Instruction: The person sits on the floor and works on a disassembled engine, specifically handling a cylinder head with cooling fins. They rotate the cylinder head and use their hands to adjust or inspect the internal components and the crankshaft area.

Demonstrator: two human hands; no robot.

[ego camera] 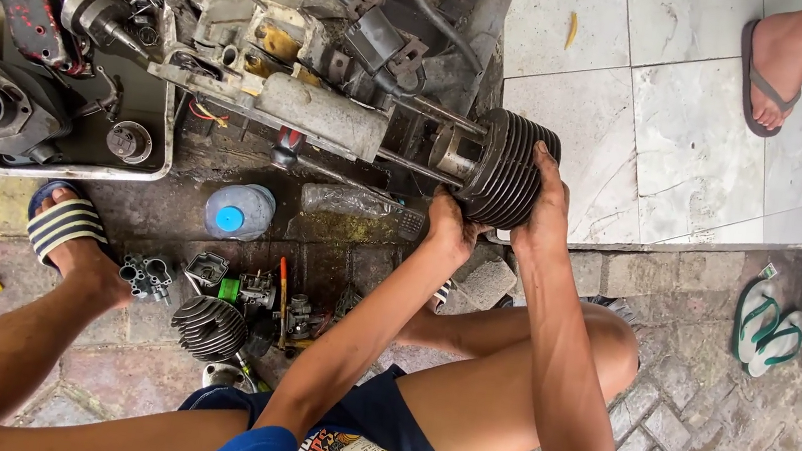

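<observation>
left hand [449,229] grips the near rim of the finned cylinder [508,170], fingers wrapped under it; right hand [546,210] lies over the far side, palm on the fins, fingers curled round. both closed on the cylinder, w/ it sitting on the studs [431,138] at the end of the engine [288,72], piston [452,151] showing in the gap between.

doing it well, i'd say: keep the cylinder square to the studs, equal pressure both sides, no rocking, or it'll likely bind on the piston. fins look oily, so a firm grip matters.

surface: engine rests on dark greasy floor, brick paving nearer the person, pale tiles [674,126] beyond a step. metal tray [141,166] at left holds a casing & small parts. plastic bottle [239,212] w/ blue cap, a second finned cylinder [208,327], carb bits & a screwdriver [284,288] lie by the person's knees. green sandals [768,328] at right; another person's sandalled foot [780,57] on the tiles.
</observation>
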